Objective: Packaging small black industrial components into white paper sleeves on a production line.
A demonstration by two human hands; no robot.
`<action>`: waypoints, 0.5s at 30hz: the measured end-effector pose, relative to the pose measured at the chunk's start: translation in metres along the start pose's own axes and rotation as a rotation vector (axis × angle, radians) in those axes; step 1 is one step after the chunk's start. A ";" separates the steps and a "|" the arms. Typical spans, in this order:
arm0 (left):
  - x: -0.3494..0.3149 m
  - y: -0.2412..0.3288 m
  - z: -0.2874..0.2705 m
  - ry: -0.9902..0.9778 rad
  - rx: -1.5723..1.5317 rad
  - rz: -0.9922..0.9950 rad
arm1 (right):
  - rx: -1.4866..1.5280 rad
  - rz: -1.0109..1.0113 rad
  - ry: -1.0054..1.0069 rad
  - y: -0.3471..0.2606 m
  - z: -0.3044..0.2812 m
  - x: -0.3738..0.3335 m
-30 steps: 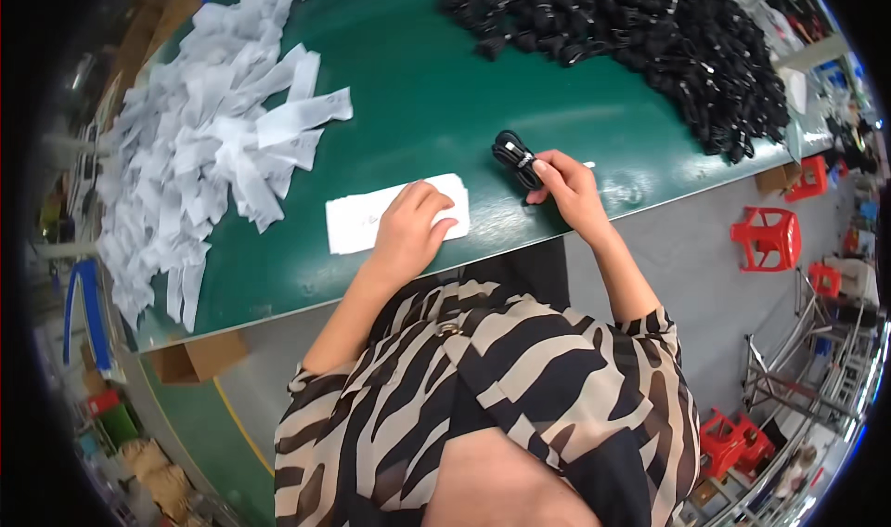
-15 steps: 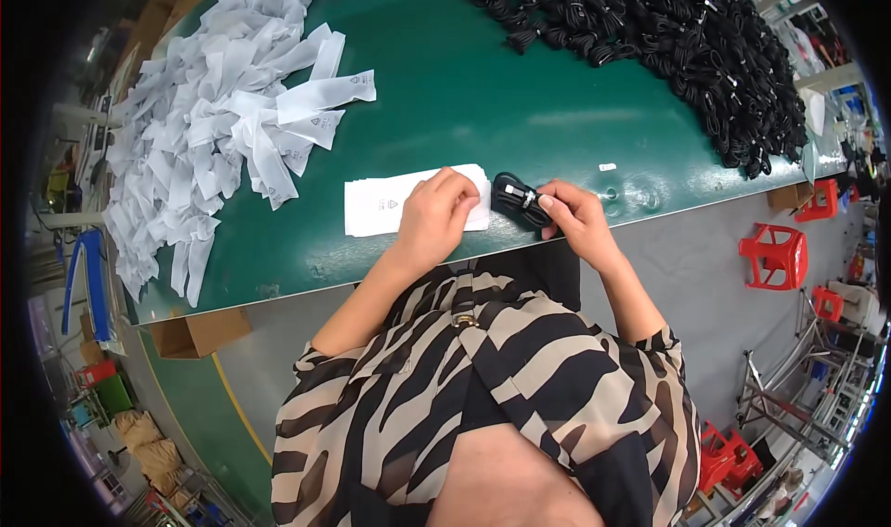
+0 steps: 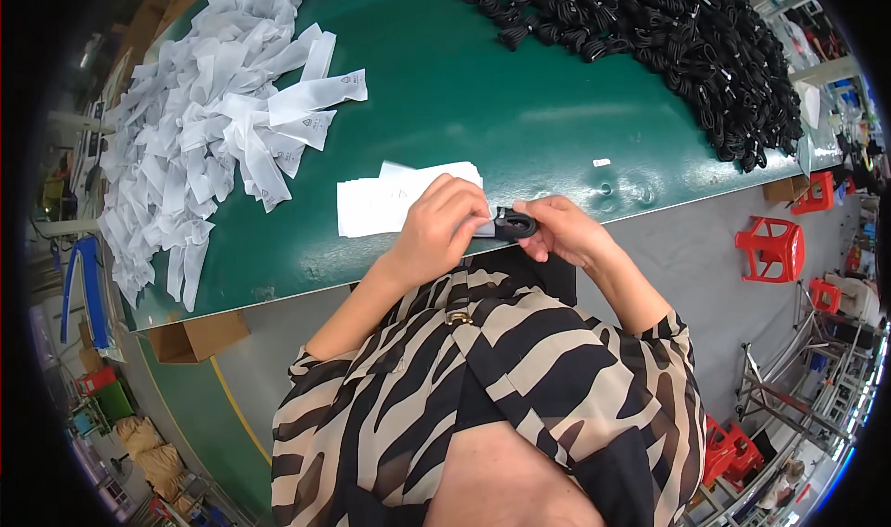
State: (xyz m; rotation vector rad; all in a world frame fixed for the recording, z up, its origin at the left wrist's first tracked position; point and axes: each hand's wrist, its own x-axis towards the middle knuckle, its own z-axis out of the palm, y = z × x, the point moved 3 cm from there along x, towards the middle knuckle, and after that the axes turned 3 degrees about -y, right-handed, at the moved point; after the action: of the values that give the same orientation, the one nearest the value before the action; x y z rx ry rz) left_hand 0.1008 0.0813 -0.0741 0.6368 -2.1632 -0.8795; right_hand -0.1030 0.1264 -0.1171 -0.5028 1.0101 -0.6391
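Observation:
Close to the table's front edge, my right hand (image 3: 568,232) grips a coiled black cable (image 3: 516,226) between thumb and fingers. My left hand (image 3: 440,224), just beside it, pinches the end of a thin white sleeve bag (image 3: 399,168), most of which lies under the hand. One end of the coil is at the sleeve's edge by my left fingertips; how far it is inside cannot be made out. Below the left hand lies a stack of flat white sleeve bags (image 3: 362,209).
A heap of filled translucent white sleeves (image 3: 200,118) covers the green table's (image 3: 445,91) left side. Bundled black cables (image 3: 640,30) are piled at the far right. A small white tag (image 3: 601,163) lies right of my hands. Red stools (image 3: 772,248) stand on the floor to the right.
My right hand has brought the coiled cable left and turned it, up against my left fingers. The top sleeve has shifted askew on the stack under my left hand.

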 end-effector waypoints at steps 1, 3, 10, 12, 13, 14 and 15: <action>-0.001 0.002 0.001 -0.001 -0.003 0.006 | -0.109 -0.056 -0.010 0.002 0.003 -0.001; 0.002 0.003 0.001 0.001 0.054 0.025 | -0.438 -0.196 0.043 -0.008 0.019 -0.010; 0.013 0.007 -0.011 0.104 0.028 -0.033 | -0.975 -0.941 0.271 -0.037 0.046 -0.021; 0.017 0.001 -0.018 0.120 -0.087 -0.132 | -0.944 -1.020 0.255 -0.042 0.051 -0.018; 0.017 -0.002 -0.023 0.121 -0.194 -0.240 | -0.937 -1.132 0.186 -0.049 0.057 -0.018; 0.016 -0.010 -0.031 0.167 -0.306 -0.253 | -0.863 -1.199 0.171 -0.057 0.061 -0.016; 0.020 -0.013 -0.042 0.221 -0.398 -0.226 | -0.788 -1.263 0.160 -0.064 0.061 -0.014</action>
State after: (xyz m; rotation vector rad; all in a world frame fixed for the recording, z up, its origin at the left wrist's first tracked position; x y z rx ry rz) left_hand 0.1223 0.0433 -0.0532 0.7434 -1.6772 -1.2550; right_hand -0.0708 0.0960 -0.0397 -1.8771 0.9972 -1.3955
